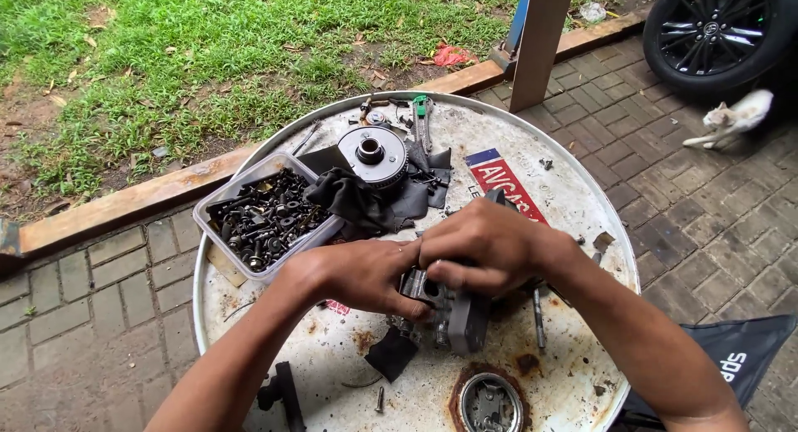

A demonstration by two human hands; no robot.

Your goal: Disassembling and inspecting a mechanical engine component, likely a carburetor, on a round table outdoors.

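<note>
Below the gear hub (371,155), both hands clamped a grey metal part (453,309): left hand (366,274) gripping its near-left end, right hand (486,245) covering its top.

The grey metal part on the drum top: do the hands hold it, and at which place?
Yes. Both hands grip the grey metal part: the left hand at its left side, the right hand over its top. The fingers hide the exact contact points.
</note>
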